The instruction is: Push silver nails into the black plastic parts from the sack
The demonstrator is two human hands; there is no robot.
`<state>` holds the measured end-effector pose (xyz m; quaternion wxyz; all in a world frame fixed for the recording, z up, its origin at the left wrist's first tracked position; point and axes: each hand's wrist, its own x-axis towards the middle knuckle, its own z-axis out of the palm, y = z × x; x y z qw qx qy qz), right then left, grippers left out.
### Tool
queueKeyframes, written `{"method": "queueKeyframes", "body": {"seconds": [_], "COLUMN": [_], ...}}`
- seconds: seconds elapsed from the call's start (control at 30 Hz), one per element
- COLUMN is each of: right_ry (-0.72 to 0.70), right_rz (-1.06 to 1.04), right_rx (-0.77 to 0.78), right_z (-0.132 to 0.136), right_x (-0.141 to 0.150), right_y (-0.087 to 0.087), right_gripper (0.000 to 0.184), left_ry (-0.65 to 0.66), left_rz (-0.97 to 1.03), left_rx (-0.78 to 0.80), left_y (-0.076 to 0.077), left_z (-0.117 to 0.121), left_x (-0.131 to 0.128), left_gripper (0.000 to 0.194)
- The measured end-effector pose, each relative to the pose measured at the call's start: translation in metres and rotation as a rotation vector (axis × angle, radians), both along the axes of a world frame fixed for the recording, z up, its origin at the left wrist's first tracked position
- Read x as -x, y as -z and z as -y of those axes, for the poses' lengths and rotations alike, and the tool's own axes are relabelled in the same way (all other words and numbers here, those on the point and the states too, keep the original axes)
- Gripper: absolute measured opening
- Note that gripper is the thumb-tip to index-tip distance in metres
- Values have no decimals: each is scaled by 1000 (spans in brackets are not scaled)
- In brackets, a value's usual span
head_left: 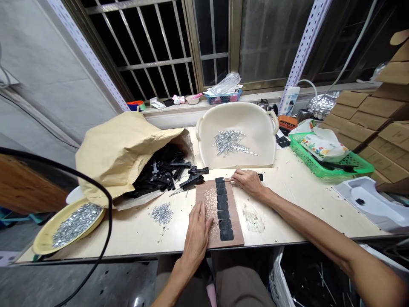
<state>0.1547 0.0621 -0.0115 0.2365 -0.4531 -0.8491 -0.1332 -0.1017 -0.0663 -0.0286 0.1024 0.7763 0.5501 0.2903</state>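
My left hand (196,230) rests with outstretched fingers on the left side of a brown board (238,238), which is strewn with pale specks. Down the board runs a column of several flat black rectangular pieces (223,214). In my right hand (248,181) is a slim tool with a black handle (260,177) and a thin metal shaft. Its tip is at the topmost black piece (220,180); whether it touches is too small to tell. A heap of small silvery bits (162,213) lies left of the board.
A paper sack (111,145) spills black plastic parts (166,170) at the left. Behind the board, a white basin (207,153) holds metal rods (229,141). A yellow bowl (40,241) stands front left, a green basket (322,170) at right, cardboard boxes (367,123) beyond.
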Motion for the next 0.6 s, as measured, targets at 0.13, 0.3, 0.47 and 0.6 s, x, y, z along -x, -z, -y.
{"method": "queueKeyframes", "body": {"seconds": [0.13,0.3,0.47,0.6], "right_ry": [-89,-402,-443,-322], "right_rz": [9,88,59,48], "right_rx": [15,4,-7,18], "right_z": [-11,31,37,20], "right_x": [-1,2,7,8], "right_y": [2,7,-2,-4], "right_gripper": [32,28,28,36], "left_ry": [-15,-17,-15,-18], "left_rz": [-63,-98,-114,-120], "left_rx": [-41,-84,-106,-104], "left_y": [6,6,5,6], "left_z": [-2,-3,-2,-2], "left_x": [0,-1,-2,-3], "left_gripper": [53,55,55,55]}}
